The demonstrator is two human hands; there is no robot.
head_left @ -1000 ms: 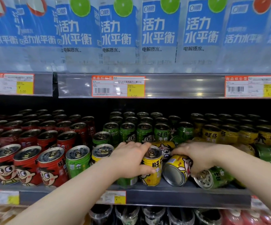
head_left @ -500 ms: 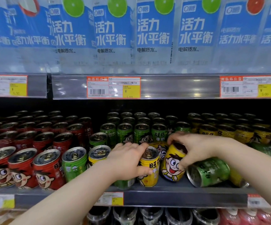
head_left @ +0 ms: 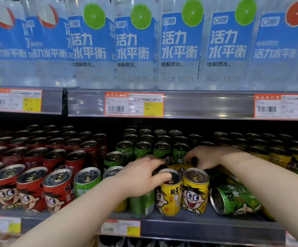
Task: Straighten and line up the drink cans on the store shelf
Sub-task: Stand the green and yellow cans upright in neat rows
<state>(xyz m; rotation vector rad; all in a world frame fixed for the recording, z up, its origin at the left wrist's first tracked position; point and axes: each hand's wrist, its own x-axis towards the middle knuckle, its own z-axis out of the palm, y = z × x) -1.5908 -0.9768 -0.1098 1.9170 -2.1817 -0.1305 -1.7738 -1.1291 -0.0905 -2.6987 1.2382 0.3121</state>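
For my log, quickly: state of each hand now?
Left hand: holding the yellow can by its top.
Right hand: cannot be told, too blurred.

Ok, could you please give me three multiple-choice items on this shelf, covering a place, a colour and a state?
1. The left hand sits on: A) a bottle; B) a yellow can; C) a price tag.
2. The far-left cans are: A) red; B) blue; C) white.
3. The green can at front right is: A) upright; B) on its side; C) crushed.
Answers: 1 B, fingers curl over its top; 2 A, red bodies show; 3 B, its end faces sideways.
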